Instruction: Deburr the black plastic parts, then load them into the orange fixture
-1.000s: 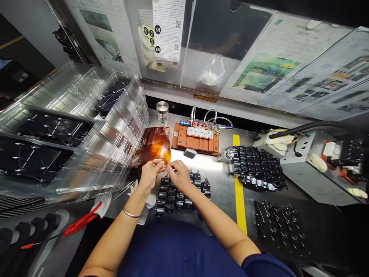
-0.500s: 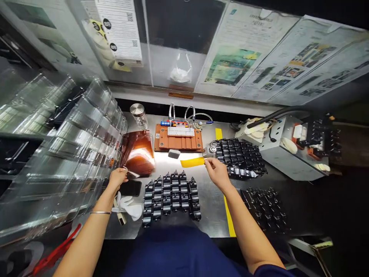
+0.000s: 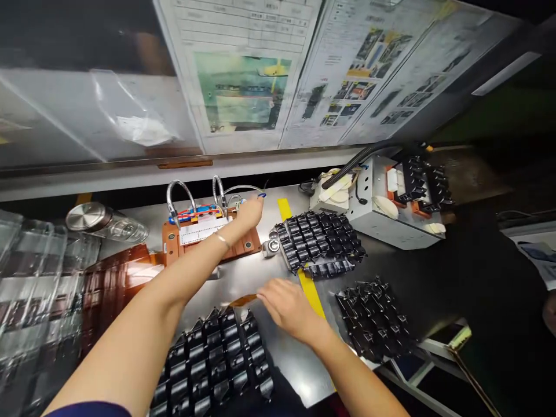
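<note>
- And here's the left hand, stretched far out across the bench, fingers loosely extended, nothing visible in its grip, right by the far edge of the orange fixture board; whether it's touching anything, I can't tell from here.
- A thin bangle sits on that wrist, passing over the board.
- The right hand is low over the steel bench, fingers closed to a pinch on a narrow amber film strip, which pokes out left of the fingertips.
- That strip is hovering just beside the near block of black clip-like parts, above the bench, not lying on it.
- Two more black batches: one past the yellow floor-style tape line, another nearer the bench's right side.
- Over on the left, a stack of amber film sheets lies beside clear plastic trays.
- Behind them stands a glass jar with a steel lid, lying on its side.
- A grey metal box sits far right, under the printed posters.
</note>
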### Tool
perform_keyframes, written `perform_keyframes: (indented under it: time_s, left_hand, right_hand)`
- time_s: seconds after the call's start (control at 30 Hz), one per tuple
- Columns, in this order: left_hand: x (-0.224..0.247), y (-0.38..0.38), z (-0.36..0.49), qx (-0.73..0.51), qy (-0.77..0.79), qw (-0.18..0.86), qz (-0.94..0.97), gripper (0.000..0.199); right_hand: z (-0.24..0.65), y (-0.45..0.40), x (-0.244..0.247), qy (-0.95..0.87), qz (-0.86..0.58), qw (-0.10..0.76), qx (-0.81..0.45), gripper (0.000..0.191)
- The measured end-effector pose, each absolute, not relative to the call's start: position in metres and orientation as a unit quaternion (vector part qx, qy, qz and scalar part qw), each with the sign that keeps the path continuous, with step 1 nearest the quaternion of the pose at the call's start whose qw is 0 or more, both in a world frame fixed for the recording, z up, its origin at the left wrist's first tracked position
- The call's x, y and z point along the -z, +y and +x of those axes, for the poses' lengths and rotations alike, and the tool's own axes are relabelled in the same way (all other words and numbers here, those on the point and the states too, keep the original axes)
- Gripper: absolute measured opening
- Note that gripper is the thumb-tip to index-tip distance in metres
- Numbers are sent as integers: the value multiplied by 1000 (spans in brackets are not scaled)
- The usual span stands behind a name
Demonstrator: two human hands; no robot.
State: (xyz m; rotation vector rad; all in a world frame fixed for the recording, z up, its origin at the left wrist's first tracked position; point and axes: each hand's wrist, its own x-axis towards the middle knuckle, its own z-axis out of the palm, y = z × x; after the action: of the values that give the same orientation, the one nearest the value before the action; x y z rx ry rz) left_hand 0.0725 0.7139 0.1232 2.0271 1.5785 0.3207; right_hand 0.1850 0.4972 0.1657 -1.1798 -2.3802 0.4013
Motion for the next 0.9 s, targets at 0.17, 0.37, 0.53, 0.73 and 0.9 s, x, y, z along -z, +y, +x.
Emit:
perform_keyframes:
  time_s: [0.17, 0.37, 0.53, 0.73, 0.9]
  left_hand:
    - [-105, 766, 97, -72, 536, 312, 781, 37]
    - [-106, 731, 70, -87, 488, 410, 766, 33]
    - [-125, 665, -21, -99, 500, 500, 700, 38]
    - [-118, 589, -144, -212, 597, 697, 335, 49]
    - [-97, 584, -140, -318, 659, 652, 196, 36]
  right_hand:
    - [189, 512, -153, -859, -412, 248, -175, 19]
    - [175, 541, -141, -846, -400, 294, -194, 18]
    - [157, 569, -124, -786, -437, 336, -281, 18]
    - [133, 596, -83, -465, -594, 403, -518, 26]
    - [112, 613, -70, -397, -619, 383, -559, 36]
